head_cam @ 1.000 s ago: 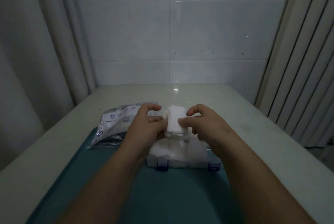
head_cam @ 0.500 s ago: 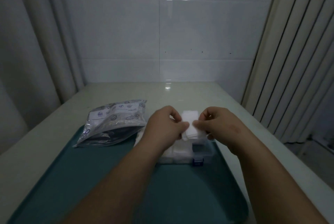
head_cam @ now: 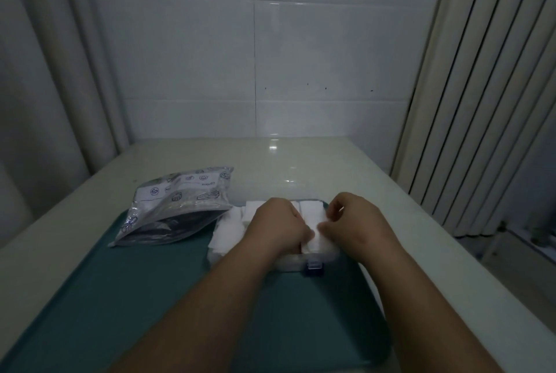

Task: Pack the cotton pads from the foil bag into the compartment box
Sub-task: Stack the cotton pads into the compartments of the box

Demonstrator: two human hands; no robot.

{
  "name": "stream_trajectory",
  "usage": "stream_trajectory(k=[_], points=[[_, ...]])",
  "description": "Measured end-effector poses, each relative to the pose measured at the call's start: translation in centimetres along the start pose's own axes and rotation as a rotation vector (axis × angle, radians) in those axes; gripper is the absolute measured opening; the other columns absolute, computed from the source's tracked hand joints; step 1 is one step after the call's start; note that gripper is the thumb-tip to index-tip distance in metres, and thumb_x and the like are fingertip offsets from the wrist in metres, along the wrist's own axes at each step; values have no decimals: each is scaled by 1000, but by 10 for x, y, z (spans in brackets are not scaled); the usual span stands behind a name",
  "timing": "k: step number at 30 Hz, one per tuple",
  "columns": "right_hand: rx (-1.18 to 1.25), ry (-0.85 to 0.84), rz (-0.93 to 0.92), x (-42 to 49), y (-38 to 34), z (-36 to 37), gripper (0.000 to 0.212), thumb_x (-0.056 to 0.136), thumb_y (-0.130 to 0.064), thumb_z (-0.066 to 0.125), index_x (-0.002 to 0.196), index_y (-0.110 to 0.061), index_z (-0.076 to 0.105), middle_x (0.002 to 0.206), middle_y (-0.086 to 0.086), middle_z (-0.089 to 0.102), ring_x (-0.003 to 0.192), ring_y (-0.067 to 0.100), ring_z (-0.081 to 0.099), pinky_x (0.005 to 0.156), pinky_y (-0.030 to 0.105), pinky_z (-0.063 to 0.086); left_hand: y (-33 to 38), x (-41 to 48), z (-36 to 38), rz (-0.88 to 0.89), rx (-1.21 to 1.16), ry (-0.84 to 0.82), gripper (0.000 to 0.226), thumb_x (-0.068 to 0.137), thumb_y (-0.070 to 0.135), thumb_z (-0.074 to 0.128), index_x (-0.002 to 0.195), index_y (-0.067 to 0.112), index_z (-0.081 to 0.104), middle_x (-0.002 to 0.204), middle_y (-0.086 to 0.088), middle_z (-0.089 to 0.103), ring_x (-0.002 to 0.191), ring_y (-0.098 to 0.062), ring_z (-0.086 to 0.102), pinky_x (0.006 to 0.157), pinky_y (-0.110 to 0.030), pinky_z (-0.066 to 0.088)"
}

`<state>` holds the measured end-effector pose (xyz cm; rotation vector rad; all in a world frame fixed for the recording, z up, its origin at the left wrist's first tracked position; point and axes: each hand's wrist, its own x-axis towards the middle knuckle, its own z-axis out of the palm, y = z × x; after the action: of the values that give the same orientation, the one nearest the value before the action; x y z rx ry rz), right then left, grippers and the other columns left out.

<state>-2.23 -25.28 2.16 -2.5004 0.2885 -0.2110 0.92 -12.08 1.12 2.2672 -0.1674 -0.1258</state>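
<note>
Soft white cotton pads (head_cam: 313,223), seemingly square

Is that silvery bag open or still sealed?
Open. The foil bag lies flat on the teal tray, and its near edge gapes, showing a dark inside. Whether pads remain in it cannot be told.

Two bare forearms entering from lower frame; no sleeves, no watch, no rings visible on left hand (head_cam: 276,223) or right hand (head_cam: 353,222).

The left hand (head_cam: 275,226) and right hand (head_cam: 355,222) cover much of the compartment box (head_cam: 313,259); its dividers are hidden, and the foil bag (head_cam: 177,207) print is illegible
</note>
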Motion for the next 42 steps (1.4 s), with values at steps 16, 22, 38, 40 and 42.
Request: stream_trajectory(k=[16, 22, 38, 40, 42], points=[[-112, -164, 68, 15, 15, 10, 22, 79, -18, 72, 101, -16, 76, 102, 6, 72, 92, 19, 65, 86, 32, 54, 1, 2, 3, 188, 392, -106, 37, 80, 25, 74, 116, 17, 70, 115, -5, 69, 105, -19, 62, 94, -29, 48], [-248, -211, 121, 22, 5, 16, 32, 82, -19, 69, 112, -8, 67, 98, 9, 63, 95, 22, 63, 77, 28, 48, 9, 0, 5, 188, 541, -188, 30, 87, 25, 66, 113, 10, 71, 112, -11, 66, 105, -25, 60, 92, -32, 48], [82, -39, 31, 54, 0, 13, 45, 94, -20, 53, 139, -17, 48, 139, 12, 51, 121, 27, 52, 101, 31, 41, -35, 13, -56, 191, 629, 400, 24, 93, 32, 51, 105, 30, 71, 113, 6, 67, 104, -18, 57, 90, -34, 42], [68, -96, 31, 57, 1, 24, 46, 94, -15, 51, 140, -17, 46, 141, 12, 49, 121, 28, 52, 103, 32, 42, -52, 16, -67, 80, 638, 321, 30, 94, 37, 45, 91, 25, 72, 98, 4, 70, 89, -17, 62, 85, -34, 47], [43, -134, 5, 57, 2, 31, 43, 95, -9, 47, 137, -13, 51, 139, 12, 52, 119, 27, 54, 100, 30, 43, -67, 17, -76, 0, 603, 236, 38, 95, 40, 40, 73, 19, 63, 83, 1, 67, 77, -18, 60, 74, -31, 47]])
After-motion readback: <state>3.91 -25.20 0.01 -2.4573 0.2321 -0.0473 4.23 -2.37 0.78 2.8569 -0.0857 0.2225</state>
